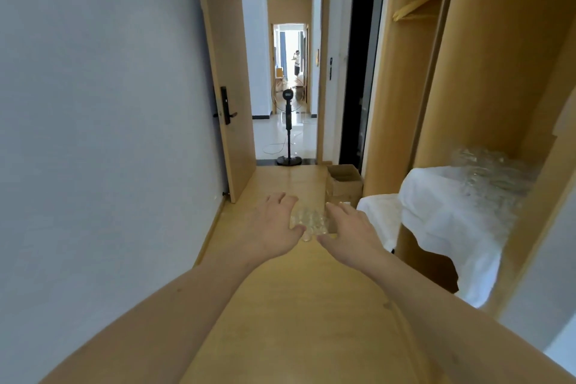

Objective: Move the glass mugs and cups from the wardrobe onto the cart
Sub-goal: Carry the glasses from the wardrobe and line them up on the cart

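Note:
A textured clear glass cup hangs in the air in front of me, above the wooden floor. My left hand holds it from the left and my right hand from the right, fingers cupped over it and thumbs under it. Whether it is one cup or two pressed together is unclear. To the right stands the open wooden wardrobe. Several more glass cups sit blurred on its shelf, on a white cloth. No cart is in view.
An open cardboard box stands on the floor by the wardrobe's near corner. Ahead, a wooden door stands open, with a standing fan in the doorway. A plain wall runs along the left. A person stands far off in a distant room.

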{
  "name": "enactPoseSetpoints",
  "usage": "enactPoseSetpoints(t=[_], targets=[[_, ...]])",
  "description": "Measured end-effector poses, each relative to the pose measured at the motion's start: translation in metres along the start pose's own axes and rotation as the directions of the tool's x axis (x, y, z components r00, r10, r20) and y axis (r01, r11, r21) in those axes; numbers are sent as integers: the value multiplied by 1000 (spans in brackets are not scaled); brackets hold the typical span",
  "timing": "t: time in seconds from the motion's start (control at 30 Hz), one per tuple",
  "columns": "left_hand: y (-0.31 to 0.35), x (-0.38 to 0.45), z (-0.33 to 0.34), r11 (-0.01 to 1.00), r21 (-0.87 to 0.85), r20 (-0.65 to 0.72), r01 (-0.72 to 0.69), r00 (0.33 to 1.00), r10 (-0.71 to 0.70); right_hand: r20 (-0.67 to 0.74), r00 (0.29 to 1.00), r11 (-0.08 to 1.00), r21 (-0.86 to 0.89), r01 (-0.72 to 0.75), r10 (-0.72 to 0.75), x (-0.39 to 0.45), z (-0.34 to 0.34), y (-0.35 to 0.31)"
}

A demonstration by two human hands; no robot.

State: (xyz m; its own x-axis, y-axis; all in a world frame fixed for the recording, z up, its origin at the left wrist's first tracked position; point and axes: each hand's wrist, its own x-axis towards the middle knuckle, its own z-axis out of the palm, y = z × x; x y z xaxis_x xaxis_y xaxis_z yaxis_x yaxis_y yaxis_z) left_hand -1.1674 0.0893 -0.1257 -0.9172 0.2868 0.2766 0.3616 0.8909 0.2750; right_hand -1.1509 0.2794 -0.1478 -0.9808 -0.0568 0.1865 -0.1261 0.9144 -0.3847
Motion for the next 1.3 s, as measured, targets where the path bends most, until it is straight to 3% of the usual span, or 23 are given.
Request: enactPoseSetpoints(t=[0.27,0.57,0.97,1.3], targets=[[-10,56,28,997,-50,74,-53,996,57,-1,989,988,-40,-146,146,34,10,26],[3,154,51,990,-31,97,-135,986,137,-64,984,986,6,-164,164,119,14,79],[61,315,104,972,-23,113,-233,966,234,-123,964,971,8,-238,237,237,-13,190],[104,420,172,931,-36,209,-362,909,362,-133,900,906,-24,-422,415,286,-23,273]])
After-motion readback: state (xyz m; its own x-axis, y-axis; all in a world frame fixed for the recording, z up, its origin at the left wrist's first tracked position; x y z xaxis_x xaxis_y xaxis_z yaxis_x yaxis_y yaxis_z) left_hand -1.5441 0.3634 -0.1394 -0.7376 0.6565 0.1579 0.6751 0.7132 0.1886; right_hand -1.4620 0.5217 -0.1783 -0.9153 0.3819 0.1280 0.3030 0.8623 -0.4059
